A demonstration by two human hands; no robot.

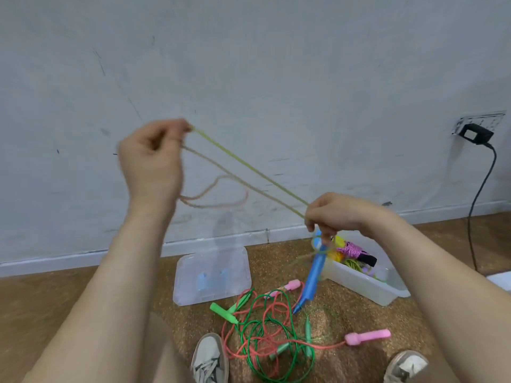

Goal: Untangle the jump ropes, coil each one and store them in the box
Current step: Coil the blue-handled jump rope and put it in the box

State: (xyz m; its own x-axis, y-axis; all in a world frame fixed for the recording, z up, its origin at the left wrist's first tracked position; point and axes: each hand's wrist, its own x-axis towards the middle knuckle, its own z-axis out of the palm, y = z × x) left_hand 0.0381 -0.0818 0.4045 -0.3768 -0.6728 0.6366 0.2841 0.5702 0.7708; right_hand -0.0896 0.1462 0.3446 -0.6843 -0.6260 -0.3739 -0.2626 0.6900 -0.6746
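Grey wall (249,64), brown floor (83,286) | left hand (154,158) and right hand (340,214) are pinching thin yellow jump rope (249,166), probably coiling it | next: loops needing even tension

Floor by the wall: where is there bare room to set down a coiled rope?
Free: the strip between the lid and the box, up to the wall; also the patch between the box and the loose pink handle. Crowded: the middle, where the red and green tangle sprawls between the shoes.
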